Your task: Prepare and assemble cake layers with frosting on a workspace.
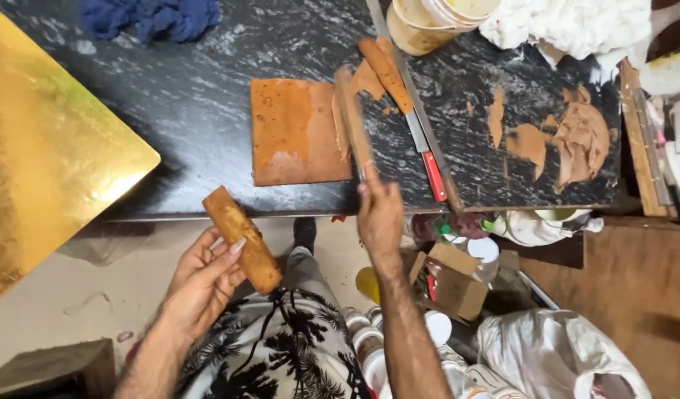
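My left hand (pixel 204 279) holds a golden-brown rolled pastry stick (pixel 240 238) below the front edge of the black marbled worktop (pixel 185 111). My right hand (pixel 379 216) grips the handle of a long blade (pixel 352 122) coated in orange paste, which lies along the right edge of a flat orange dough sheet (pixel 296 131) on the worktop. A second rolled stick (pixel 385 74) lies further back, beside a red-handled knife (pixel 426 151).
A large gold board (pixel 44 148) covers the left. Smears of brown paste (pixel 573 140) lie at the worktop's right. A cream tub (pixel 429 22), white cloth (pixel 569 26) and blue cloth (pixel 148 16) sit at the back. Jars, a cardboard box (pixel 451 281) and bags crowd the floor.
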